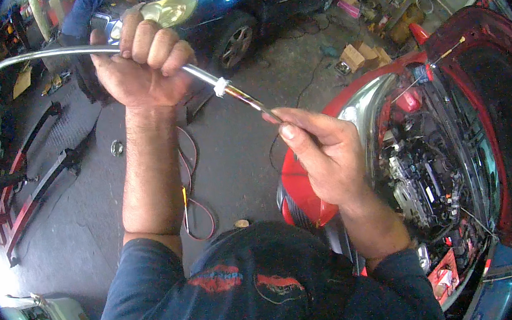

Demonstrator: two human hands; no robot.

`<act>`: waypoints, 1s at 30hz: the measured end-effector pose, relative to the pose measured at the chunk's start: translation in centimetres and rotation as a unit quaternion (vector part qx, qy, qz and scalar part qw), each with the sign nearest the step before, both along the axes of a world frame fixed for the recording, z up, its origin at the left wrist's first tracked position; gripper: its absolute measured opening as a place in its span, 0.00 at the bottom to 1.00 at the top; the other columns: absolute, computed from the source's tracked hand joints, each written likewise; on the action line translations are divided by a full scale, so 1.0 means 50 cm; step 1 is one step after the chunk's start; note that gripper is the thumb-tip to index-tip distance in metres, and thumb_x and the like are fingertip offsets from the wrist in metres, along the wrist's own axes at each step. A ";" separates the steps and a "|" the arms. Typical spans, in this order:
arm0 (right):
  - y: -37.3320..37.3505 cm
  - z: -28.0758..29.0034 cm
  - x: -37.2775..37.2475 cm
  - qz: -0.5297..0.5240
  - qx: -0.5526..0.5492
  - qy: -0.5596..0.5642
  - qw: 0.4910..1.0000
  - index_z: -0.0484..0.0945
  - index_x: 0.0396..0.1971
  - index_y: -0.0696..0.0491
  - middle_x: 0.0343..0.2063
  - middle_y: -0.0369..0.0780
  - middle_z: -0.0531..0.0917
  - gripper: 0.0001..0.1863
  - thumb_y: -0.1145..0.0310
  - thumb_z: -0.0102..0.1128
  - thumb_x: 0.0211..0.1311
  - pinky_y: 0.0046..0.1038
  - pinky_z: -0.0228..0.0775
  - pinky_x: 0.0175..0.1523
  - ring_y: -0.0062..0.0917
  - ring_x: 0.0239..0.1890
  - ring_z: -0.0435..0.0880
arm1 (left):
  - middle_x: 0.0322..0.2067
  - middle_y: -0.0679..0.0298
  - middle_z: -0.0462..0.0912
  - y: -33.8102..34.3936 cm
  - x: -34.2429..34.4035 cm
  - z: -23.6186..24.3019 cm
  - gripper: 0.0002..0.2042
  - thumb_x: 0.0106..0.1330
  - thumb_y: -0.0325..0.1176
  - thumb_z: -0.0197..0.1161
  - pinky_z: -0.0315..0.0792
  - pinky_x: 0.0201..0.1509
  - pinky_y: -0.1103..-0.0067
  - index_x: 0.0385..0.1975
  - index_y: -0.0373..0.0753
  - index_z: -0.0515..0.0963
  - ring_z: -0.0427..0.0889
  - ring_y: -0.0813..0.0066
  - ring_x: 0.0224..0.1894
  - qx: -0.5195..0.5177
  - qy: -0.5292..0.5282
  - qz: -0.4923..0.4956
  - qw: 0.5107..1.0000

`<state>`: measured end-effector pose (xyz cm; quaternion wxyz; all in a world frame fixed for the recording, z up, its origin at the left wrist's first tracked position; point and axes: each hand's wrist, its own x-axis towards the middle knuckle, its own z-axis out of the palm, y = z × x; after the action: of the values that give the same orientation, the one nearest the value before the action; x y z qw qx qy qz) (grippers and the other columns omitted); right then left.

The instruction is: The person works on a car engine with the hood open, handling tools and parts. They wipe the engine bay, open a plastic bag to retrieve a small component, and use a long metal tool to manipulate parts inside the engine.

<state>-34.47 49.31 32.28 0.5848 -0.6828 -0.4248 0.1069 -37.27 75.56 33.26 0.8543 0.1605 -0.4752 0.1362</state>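
A long, shiny metal tube (pixel 203 75) runs across the view, curving at its far left end and slanting down to the right. My left hand (pixel 151 64) is closed around its middle, fingers wrapped over the metal. Past that hand, a white collar (pixel 221 87) sits on the tube. Beyond the collar the tube looks thinner and brownish, down to the tip. My right hand (pixel 324 145) pinches that narrow tip between thumb and forefinger. The fingertips hide the very end, so I cannot tell whether something else is held there.
On the right, a red car (pixel 311 191) stands with its hood raised over the engine (pixel 421 178). A blue car (pixel 237 9) is ahead, a person's blue sleeve (pixel 83 12) beside it. A thin hose (pixel 194 222) loops on the floor; cardboard boxes (pixel 361 55) lie at far right.
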 end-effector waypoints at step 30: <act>0.001 0.049 0.033 0.010 -0.197 -0.240 0.950 0.79 0.43 0.59 0.33 0.50 0.83 0.12 0.73 0.54 0.62 0.29 0.74 0.39 0.36 0.34 0.85 | 0.12 0.75 0.49 -0.004 -0.005 -0.036 0.23 0.65 0.58 0.38 0.44 0.16 0.81 0.13 0.48 0.56 0.47 0.82 0.14 -0.016 0.137 0.088 0.987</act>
<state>-32.84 49.34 34.70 0.3178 -0.7859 -0.5298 0.0271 -37.54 75.37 31.44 0.8983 0.2055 -0.3356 0.1953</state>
